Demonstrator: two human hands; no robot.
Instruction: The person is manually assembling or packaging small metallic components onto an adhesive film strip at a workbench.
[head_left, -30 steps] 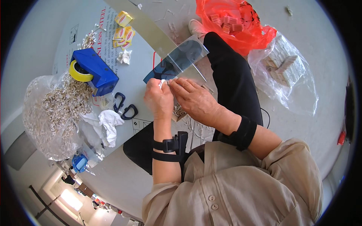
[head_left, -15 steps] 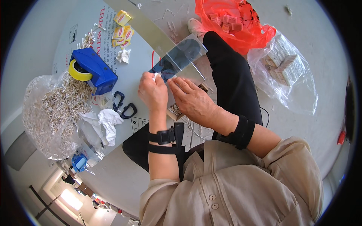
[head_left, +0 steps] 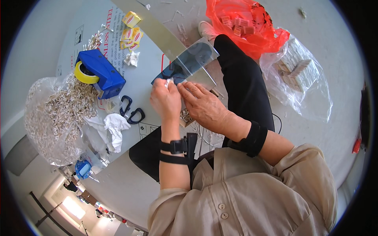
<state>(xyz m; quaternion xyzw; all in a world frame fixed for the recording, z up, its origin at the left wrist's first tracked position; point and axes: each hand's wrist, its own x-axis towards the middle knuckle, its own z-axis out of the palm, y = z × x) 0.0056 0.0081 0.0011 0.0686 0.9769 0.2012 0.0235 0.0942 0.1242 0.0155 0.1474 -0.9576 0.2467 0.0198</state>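
One small, white, soft-looking piece [head_left: 169,82] is pinched by the left hand [head_left: 165,100], near the blue-tinted transparent sheet [head_left: 189,61]; the right hand [head_left: 206,106] has straight fingers, but its grip I cannot tell. Many thin, pale swabs [head_left: 65,114] seem left; farther, stacked white packs [head_left: 300,74] are perhaps done.

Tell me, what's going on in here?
A person is working with bare hands at a table. The left hand pinches a small white piece near a bluish see-through sheet. The right hand is close beside it, fingers stretched toward the sheet; its palm is hidden, so I can't tell if it holds anything. To the left are a blue tape dispenser and a bagged heap of cotton swabs.
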